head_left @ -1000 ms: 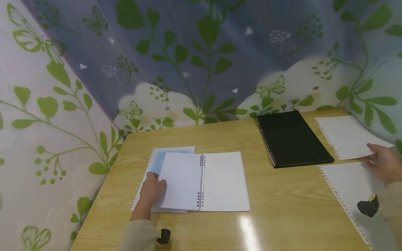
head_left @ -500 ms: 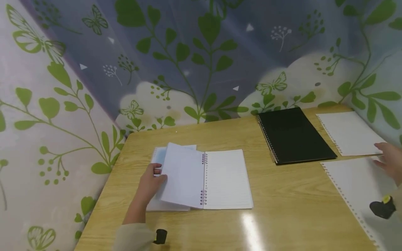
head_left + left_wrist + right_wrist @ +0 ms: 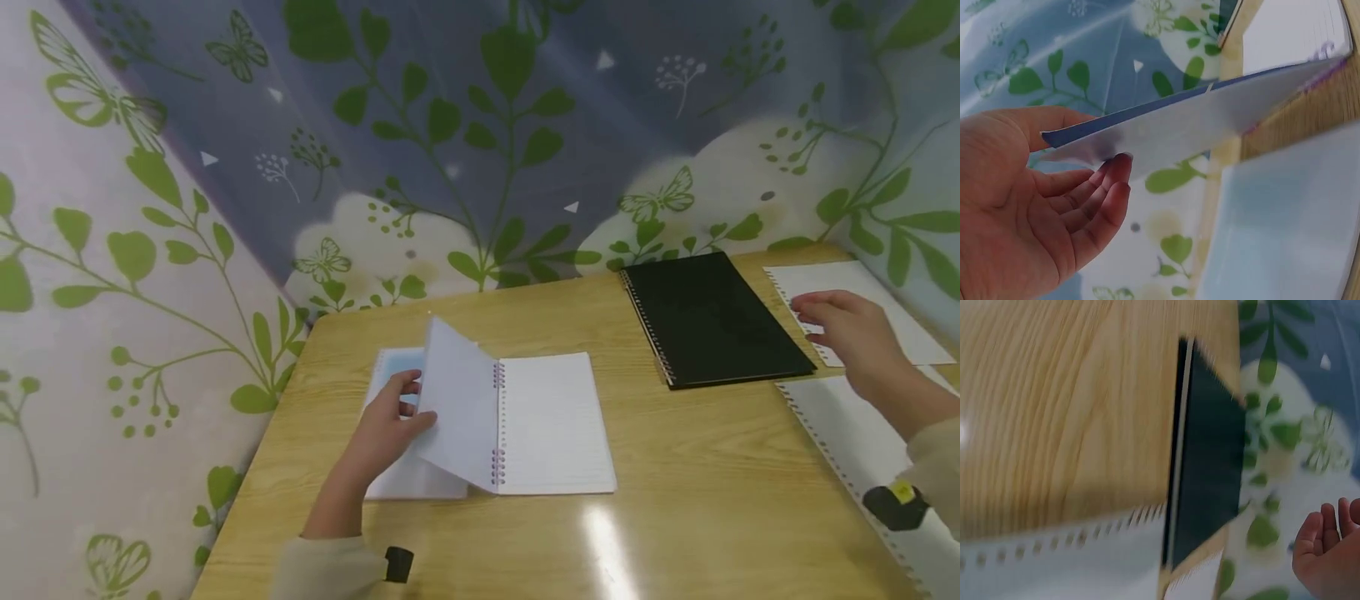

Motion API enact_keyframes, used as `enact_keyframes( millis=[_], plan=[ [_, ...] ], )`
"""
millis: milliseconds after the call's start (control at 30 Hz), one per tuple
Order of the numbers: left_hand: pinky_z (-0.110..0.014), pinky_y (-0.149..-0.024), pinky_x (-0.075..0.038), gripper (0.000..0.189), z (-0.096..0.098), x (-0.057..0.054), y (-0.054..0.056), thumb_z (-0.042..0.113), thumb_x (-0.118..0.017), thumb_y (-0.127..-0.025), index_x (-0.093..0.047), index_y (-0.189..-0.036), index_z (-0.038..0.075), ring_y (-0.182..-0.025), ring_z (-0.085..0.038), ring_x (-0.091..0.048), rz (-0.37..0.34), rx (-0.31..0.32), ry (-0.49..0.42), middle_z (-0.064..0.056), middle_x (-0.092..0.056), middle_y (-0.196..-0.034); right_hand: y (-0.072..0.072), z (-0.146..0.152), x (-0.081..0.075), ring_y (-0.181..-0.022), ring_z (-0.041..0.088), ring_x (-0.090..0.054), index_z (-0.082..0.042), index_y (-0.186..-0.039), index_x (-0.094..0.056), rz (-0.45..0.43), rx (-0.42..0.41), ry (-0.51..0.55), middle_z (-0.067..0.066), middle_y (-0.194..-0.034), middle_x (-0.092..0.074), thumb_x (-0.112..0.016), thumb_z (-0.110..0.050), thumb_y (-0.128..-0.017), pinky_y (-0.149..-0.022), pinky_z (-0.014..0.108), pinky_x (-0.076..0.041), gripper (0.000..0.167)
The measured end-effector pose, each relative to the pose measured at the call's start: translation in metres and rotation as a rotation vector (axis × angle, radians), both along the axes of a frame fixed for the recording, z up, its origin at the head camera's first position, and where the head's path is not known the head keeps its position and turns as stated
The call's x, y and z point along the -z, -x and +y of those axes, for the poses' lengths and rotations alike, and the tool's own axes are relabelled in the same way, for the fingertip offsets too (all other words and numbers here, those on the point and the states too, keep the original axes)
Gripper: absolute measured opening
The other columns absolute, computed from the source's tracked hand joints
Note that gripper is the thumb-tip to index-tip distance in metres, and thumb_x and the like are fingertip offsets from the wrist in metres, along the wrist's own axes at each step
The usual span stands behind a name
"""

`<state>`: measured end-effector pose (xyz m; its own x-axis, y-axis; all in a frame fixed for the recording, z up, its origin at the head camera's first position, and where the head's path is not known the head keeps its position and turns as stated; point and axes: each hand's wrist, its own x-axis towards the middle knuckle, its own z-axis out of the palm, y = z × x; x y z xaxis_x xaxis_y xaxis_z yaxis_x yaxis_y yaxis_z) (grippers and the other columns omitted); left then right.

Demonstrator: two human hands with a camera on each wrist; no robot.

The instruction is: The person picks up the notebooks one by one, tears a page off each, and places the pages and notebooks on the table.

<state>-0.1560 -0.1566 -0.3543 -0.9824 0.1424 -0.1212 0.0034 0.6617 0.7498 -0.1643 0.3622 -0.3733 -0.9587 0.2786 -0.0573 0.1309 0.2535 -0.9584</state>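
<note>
1. Spiral-bound notebook with white lined pages and purple rings (image 3: 555, 425) is lying spread on the light wood-grain worktop (image 3: 675, 483), around the lower centre of the head frame.
2. Its white left leaf (image 3: 461, 408) is standing tilted up from the rings, while the lined right side is resting flat.
3. Of the two hands, the left hand (image 3: 386, 433) is pinching that leaf's outer edge, thumb on the white face, fingers behind.
4. A flat pale-blue-and-white booklet (image 3: 427, 482) is lying partly behind the leaf, left of centre.
5. The right hand (image 3: 855, 337), fingers loosely bent and holding nothing, is hovering at the right, above a white sheet with a holed left edge (image 3: 911, 340).
6. A second white holed sheet (image 3: 847, 442) is lying at the lower right.
7. A black rectangular ring-bound notebook (image 3: 716, 325) is lying closed at the upper right, just left of the first sheet.
</note>
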Motion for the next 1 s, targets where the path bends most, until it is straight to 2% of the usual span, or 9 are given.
enact_keyframes(
  millis=[100, 267, 433, 533, 667, 767, 833, 933, 1000],
  plan=[
    [-0.034, -0.074, -0.053, 0.06, 0.009, -0.002, -0.005, 0.012, -0.061, -0.086, -0.033, -0.139, 0.007, -0.1, -0.023, -0.056, 0.018, 0.034, -0.009, -0.014, -0.05, -0.128, 0.0, -0.04, -0.013, -0.082, -0.013, -0.052, -0.027, -0.099, -0.057, 0.05, -0.164, 0.037, -0.032, -0.088, -0.055, -0.044, -0.027, -0.097, -0.066, 0.009, -0.046, 0.014],
    [-0.034, -0.072, -0.053, 0.061, 0.021, -0.006, -0.011, 0.013, -0.058, -0.088, -0.03, -0.142, 0.008, -0.096, -0.022, -0.059, 0.053, 0.082, 0.029, -0.014, -0.052, -0.128, 0.015, -0.114, -0.031, -0.092, -0.007, -0.053, -0.007, -0.12, -0.048, 0.025, -0.314, -0.035, -0.017, -0.105, -0.054, -0.04, -0.033, -0.098, -0.077, 0.017, -0.047, 0.035],
    [-0.029, -0.066, -0.052, 0.06, 0.033, -0.008, -0.014, 0.016, -0.053, -0.089, -0.029, -0.143, 0.008, -0.088, -0.016, -0.061, 0.079, 0.13, 0.049, -0.012, -0.053, -0.129, 0.028, -0.18, -0.037, -0.11, 0.021, -0.057, -0.002, -0.128, -0.041, -0.024, -0.452, -0.016, 0.014, -0.125, -0.056, -0.043, -0.039, -0.096, -0.093, 0.039, -0.045, 0.049],
    [-0.027, -0.064, -0.051, 0.055, 0.041, -0.009, -0.014, 0.015, -0.051, -0.089, -0.033, -0.141, 0.006, -0.087, -0.016, -0.061, 0.103, 0.159, 0.067, -0.011, -0.054, -0.128, 0.034, -0.214, -0.033, -0.109, 0.029, -0.059, -0.004, -0.129, -0.041, -0.046, -0.511, -0.067, 0.018, -0.124, -0.059, -0.045, -0.041, -0.095, -0.089, 0.04, -0.048, 0.05],
    [-0.027, -0.063, -0.051, 0.048, 0.052, -0.013, -0.013, 0.014, -0.05, -0.089, -0.042, -0.135, 0.006, -0.087, -0.016, -0.061, 0.111, 0.204, 0.089, -0.01, -0.055, -0.126, 0.038, -0.251, -0.033, -0.098, 0.026, -0.062, -0.008, -0.132, -0.041, -0.065, -0.545, -0.271, 0.015, -0.116, -0.062, -0.044, -0.049, -0.093, -0.073, 0.032, -0.051, 0.057],
    [-0.026, -0.064, -0.05, 0.046, 0.06, -0.014, -0.012, 0.016, -0.049, -0.09, -0.043, -0.135, 0.007, -0.089, -0.016, -0.061, 0.107, 0.241, 0.11, -0.008, -0.055, -0.126, 0.039, -0.267, -0.039, -0.095, 0.026, -0.061, -0.008, -0.137, -0.037, -0.074, -0.557, -0.371, 0.014, -0.112, -0.061, -0.043, -0.054, -0.091, -0.072, 0.033, -0.051, 0.065],
    [-0.026, -0.065, -0.05, 0.047, 0.065, -0.015, -0.012, 0.018, -0.048, -0.09, -0.042, -0.136, 0.007, -0.092, -0.017, -0.06, 0.101, 0.263, 0.124, -0.007, -0.054, -0.128, 0.041, -0.272, -0.043, -0.093, 0.026, -0.061, -0.007, -0.139, -0.034, -0.081, -0.55, -0.402, 0.013, -0.109, -0.061, -0.043, -0.054, -0.091, -0.071, 0.033, -0.05, 0.068],
    [-0.027, -0.067, -0.049, 0.049, 0.072, -0.014, -0.014, 0.02, -0.047, -0.091, -0.04, -0.138, 0.008, -0.095, -0.017, -0.059, 0.088, 0.291, 0.143, -0.005, -0.053, -0.131, 0.042, -0.276, -0.045, -0.088, 0.024, -0.061, -0.006, -0.143, -0.028, -0.112, -0.533, -0.394, 0.011, -0.098, -0.063, -0.044, -0.051, -0.092, -0.069, 0.032, -0.049, 0.07],
    [-0.027, -0.067, -0.049, 0.05, 0.076, -0.013, -0.016, 0.021, -0.047, -0.091, -0.04, -0.139, 0.007, -0.097, -0.018, -0.058, 0.084, 0.307, 0.147, -0.005, -0.052, -0.133, 0.043, -0.276, -0.045, -0.081, 0.022, -0.06, -0.004, -0.144, -0.024, -0.122, -0.513, -0.397, 0.01, -0.091, -0.063, -0.045, -0.044, -0.093, -0.066, 0.03, -0.047, 0.068]
  ],
)
